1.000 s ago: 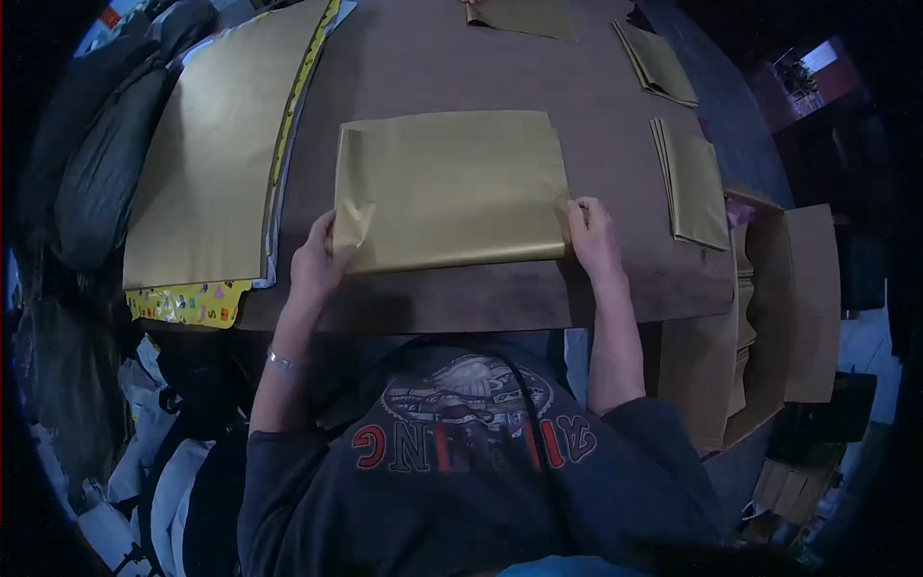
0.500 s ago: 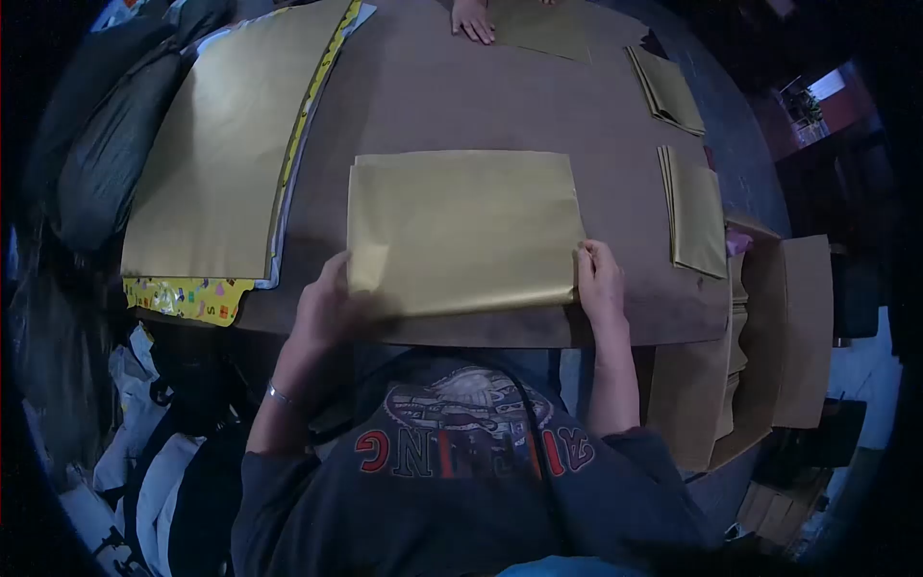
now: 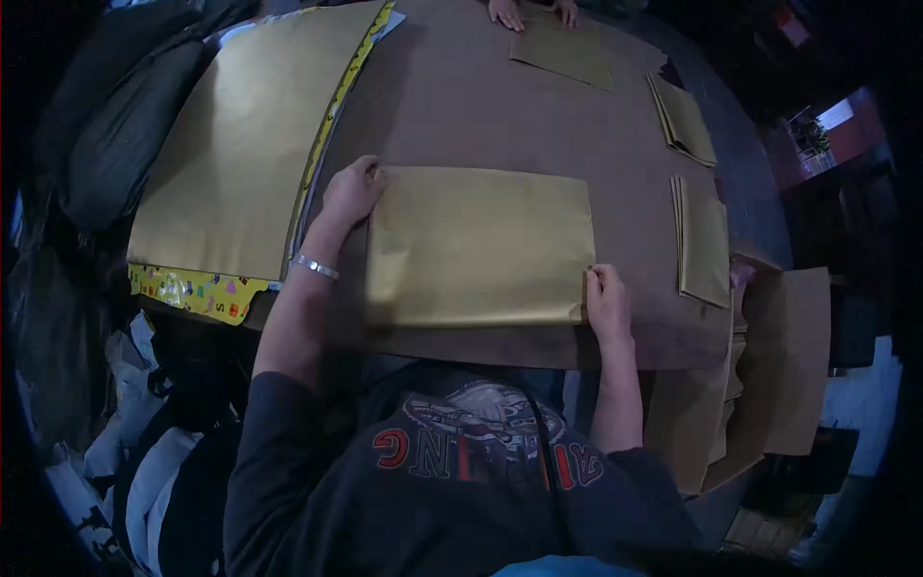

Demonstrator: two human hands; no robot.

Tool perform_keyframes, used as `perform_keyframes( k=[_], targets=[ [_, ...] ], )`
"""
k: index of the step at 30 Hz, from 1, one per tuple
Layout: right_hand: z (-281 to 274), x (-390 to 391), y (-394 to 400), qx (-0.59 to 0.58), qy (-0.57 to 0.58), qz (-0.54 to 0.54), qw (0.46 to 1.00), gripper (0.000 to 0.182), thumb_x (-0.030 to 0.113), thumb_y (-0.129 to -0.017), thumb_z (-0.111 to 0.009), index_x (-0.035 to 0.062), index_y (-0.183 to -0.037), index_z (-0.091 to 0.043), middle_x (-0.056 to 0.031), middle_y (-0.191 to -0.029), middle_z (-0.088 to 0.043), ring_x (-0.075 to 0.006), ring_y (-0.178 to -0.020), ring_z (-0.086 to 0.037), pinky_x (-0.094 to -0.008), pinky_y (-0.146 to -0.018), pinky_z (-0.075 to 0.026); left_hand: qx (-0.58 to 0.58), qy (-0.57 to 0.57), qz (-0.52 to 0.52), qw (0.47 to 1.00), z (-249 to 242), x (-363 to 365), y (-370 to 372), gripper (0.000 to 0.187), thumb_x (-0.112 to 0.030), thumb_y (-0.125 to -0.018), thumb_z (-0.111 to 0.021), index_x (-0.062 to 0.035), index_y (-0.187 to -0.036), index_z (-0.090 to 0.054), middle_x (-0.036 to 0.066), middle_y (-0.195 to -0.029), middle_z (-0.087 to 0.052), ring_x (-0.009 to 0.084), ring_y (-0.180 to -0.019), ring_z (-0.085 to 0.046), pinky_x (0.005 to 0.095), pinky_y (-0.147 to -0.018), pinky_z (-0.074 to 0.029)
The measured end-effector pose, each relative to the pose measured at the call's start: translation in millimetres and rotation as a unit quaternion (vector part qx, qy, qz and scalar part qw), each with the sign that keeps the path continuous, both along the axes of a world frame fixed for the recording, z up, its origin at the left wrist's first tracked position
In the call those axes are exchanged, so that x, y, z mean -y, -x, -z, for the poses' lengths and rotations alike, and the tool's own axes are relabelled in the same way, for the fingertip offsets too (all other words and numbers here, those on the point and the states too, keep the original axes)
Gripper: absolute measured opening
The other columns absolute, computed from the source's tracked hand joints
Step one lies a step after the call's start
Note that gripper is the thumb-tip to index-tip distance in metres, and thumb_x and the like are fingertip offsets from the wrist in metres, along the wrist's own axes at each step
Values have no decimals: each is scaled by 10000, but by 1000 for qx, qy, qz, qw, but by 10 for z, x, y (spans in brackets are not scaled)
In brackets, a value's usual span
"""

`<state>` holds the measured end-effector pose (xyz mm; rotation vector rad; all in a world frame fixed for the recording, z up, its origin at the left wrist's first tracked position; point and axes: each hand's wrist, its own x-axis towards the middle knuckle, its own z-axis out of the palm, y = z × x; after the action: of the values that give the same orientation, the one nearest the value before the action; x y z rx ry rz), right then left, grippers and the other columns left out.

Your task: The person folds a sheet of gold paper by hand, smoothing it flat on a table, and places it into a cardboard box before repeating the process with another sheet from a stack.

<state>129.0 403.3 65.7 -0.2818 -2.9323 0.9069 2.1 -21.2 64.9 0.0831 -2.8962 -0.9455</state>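
Observation:
A folded sheet of gold paper [image 3: 481,248] lies flat on the brown table in front of me, its folded edge towards my body. My left hand [image 3: 354,192] is closed at the sheet's far left corner, fingers pinched on the edge. Near the lower right corner, my right hand [image 3: 608,302] grips the sheet's right edge between thumb and fingers. To the left lies a stack of large gold sheets [image 3: 255,144] on yellow patterned wrapping [image 3: 197,291].
Two folded gold paper bundles [image 3: 704,240] [image 3: 685,120] lie along the table's right side. An open cardboard box [image 3: 793,361] holding folded paper stands at the right edge. Across the table, another person's hands [image 3: 507,13] rest by a gold sheet [image 3: 562,56].
My left hand has moved from the near left corner up the left edge to the far left corner. My right hand still holds the right edge. The whole view has shifted slightly.

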Motion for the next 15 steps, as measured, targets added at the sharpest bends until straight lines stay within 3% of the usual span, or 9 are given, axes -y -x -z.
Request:
perform_keyframes(
  k=[4, 8, 15],
  targets=[
    [-16, 21, 21, -2, -14, 11, 1000, 260, 268, -957, -529, 44, -1049, -623, -204, -961, -678, -406, -932, -637, -470, -784, -501, 58, 24, 23, 998, -127, -31, 59, 369, -291, -847, -624, -142, -1184, -641, 151, -1036, -680, 330, -971, -650, 418, -849, -519],
    [-65, 23, 83, 14, 5, 12, 1000, 279, 285, -959, -521, 32, -1037, -610, -205, -957, -671, -401, -926, -636, -455, -781, -498, 32, 13, 4, 999, -14, -7, 101, 322, -269, -816, -674, -141, -1111, -688, 120, -999, -697, 306, -943, -660, 409, -823, -519],
    [-58, 36, 87, 25, -37, 32, 999, 306, 295, -954, -517, 38, -1084, -619, -213, -917, -673, -418, -901, -631, -486, -789, -491, 22, 34, 8, 999, -13, -5, 96, 332, -271, -815, -695, -142, -1120, -681, 96, -884, -687, 284, -846, -665, 399, -762, -525]
  ],
)
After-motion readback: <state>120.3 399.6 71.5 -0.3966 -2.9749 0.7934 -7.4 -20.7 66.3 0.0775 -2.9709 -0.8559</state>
